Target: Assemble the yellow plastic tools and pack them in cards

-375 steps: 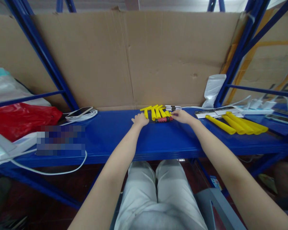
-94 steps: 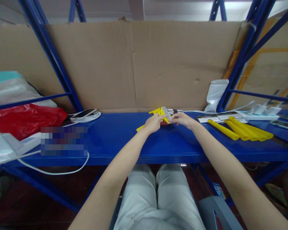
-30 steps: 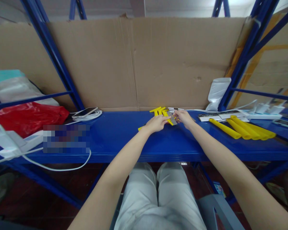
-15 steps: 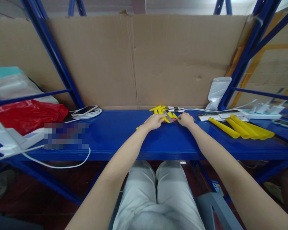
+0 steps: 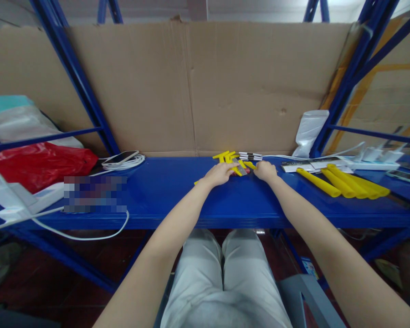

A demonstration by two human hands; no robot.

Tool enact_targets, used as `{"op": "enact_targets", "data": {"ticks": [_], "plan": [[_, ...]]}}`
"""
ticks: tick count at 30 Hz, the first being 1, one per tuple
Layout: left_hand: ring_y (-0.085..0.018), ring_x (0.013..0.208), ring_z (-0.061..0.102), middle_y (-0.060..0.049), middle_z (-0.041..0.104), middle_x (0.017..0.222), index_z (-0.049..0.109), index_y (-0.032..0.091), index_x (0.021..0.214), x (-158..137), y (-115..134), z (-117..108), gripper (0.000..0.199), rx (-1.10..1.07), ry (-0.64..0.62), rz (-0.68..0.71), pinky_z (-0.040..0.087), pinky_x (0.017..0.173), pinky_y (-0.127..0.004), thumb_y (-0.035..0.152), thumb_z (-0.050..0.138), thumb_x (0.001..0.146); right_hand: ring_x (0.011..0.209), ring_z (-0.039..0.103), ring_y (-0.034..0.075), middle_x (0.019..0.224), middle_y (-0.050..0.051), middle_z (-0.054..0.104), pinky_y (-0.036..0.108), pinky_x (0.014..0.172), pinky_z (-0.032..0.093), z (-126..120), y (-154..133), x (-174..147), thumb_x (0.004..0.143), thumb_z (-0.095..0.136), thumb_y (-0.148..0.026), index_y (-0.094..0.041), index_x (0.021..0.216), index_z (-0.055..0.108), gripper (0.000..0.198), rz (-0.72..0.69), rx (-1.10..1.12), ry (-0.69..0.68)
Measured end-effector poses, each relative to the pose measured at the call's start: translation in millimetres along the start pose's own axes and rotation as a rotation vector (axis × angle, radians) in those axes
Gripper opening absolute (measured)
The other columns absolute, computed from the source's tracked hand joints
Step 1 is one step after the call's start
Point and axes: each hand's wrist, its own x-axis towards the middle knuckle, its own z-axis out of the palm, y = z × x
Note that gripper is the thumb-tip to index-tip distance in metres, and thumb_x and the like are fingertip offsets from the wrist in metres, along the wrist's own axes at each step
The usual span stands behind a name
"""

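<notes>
My left hand (image 5: 220, 174) is closed around a yellow piece with a flat grey blade (image 5: 242, 169), just above the blue table. Close by on the right, my right hand (image 5: 265, 171) is curled shut, with a slim yellow piece (image 5: 249, 164) sticking out from its fingers toward the blade. I cannot tell whether the two pieces touch. Just behind my left hand lie several yellow T-shaped pieces (image 5: 225, 156). A small stack of white and black strips (image 5: 251, 156) rests beside them, near the cardboard.
Several yellow tubes (image 5: 319, 183) lie at the right, near a white power strip (image 5: 376, 163). A phone on a coiled white cable (image 5: 133, 160) and a red bag (image 5: 44, 164) are at the left. Cardboard (image 5: 239, 86) closes off the back.
My right hand has closed into more of a fist, and the yellow piece at its fingers now shows more plainly. My left hand has stayed almost in place.
</notes>
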Motion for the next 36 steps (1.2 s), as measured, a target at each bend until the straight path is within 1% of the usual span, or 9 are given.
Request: {"op": "enact_targets", "data": {"ticks": [6,10,12,14,17,19,24,32,36], "plan": [[-0.025,0.117,0.065,-0.010,0.070,0.123,0.062,0.028,0.140,-0.5,1.1,-1.3,0.042,0.058,-0.021,-0.013,0.049,0.105,-0.042,0.025,0.045,0.101,0.108,0.067,0.033,0.102,0.019,0.072,0.040,0.091,0.048,-10.4,8.4,3.0,0.086,0.058,-0.021,-0.017,0.088,0.070,0.013,0.096,0.187,0.159],[-0.026,0.118,0.064,-0.011,0.069,0.126,0.063,0.027,0.139,0.0,2.3,-2.0,0.041,0.021,-0.018,-0.003,0.048,0.105,-0.043,0.026,0.047,0.100,0.098,0.065,0.027,0.094,0.015,0.071,0.035,0.086,0.050,-19.9,14.8,9.1,0.087,0.057,-0.026,-0.018,0.084,0.063,0.010,0.171,0.424,0.362],[-0.026,0.121,0.063,-0.011,0.068,0.129,0.064,0.027,0.137,0.0,3.2,-2.5,0.040,0.003,-0.023,0.004,0.047,0.107,-0.043,0.026,0.049,0.100,0.086,0.066,0.024,0.087,0.011,0.070,0.035,0.080,0.052,-23.9,14.2,10.0,0.088,0.057,-0.029,-0.019,0.086,0.060,0.011,0.256,0.600,0.403],[-0.025,0.125,0.061,-0.010,0.067,0.133,0.065,0.027,0.136,0.0,3.5,-2.6,0.039,-0.005,-0.025,0.016,0.046,0.109,-0.043,0.026,0.051,0.100,0.070,0.065,0.021,0.078,0.007,0.066,0.035,0.070,0.054,-27.0,10.1,8.1,0.091,0.056,-0.033,-0.020,0.092,0.058,0.014,0.347,0.842,0.341],[-0.023,0.130,0.059,-0.009,0.066,0.137,0.065,0.025,0.135,0.5,1.8,-1.5,0.039,-0.008,-0.016,0.032,0.043,0.112,-0.040,0.023,0.050,0.099,0.052,0.058,0.016,0.065,0.000,0.061,0.030,0.056,0.052,-30.9,0.4,1.3,0.092,0.056,-0.029,-0.021,0.095,0.055,0.009,0.441,1.182,0.128],[-0.022,0.130,0.059,-0.008,0.066,0.138,0.065,0.025,0.135,1.2,-0.4,0.0,0.039,-0.004,-0.013,0.032,0.043,0.113,-0.040,0.022,0.050,0.099,0.049,0.057,0.013,0.062,-0.001,0.059,0.026,0.053,0.050,-33.6,-5.8,-3.6,0.091,0.055,-0.020,-0.021,0.091,0.054,0.002,0.464,1.272,0.024],[-0.023,0.129,0.060,-0.008,0.065,0.139,0.065,0.025,0.134,3.2,-4.7,3.3,0.038,-0.008,-0.019,0.026,0.044,0.112,-0.041,0.023,0.051,0.098,0.058,0.061,0.011,0.067,0.001,0.063,0.023,0.061,0.053,-39.0,-17.0,-11.1,0.088,0.053,-0.006,-0.018,0.082,0.056,0.014,0.395,1.432,-0.144],[-0.022,0.130,0.059,-0.009,0.065,0.139,0.064,0.023,0.133,2.1,-3.8,3.4,0.037,-0.037,-0.010,0.024,0.043,0.113,-0.040,0.022,0.053,0.097,0.078,0.065,0.014,0.077,0.004,0.072,0.026,0.072,0.051,-33.1,-31.6,-17.2,0.085,0.064,-0.014,-0.018,0.076,0.063,0.010,0.222,1.315,-0.163],[-0.025,0.129,0.060,-0.011,0.065,0.138,0.057,0.022,0.137,0.0,-0.4,-0.1,0.041,-0.030,-0.009,-0.020,0.046,0.109,-0.040,0.023,0.055,0.096,0.077,0.063,0.013,0.076,0.004,0.072,0.024,0.070,0.047,-28.9,-36.2,-18.9,0.082,0.067,-0.016,-0.017,0.067,0.063,0.016,0.173,1.227,-0.164]]}}
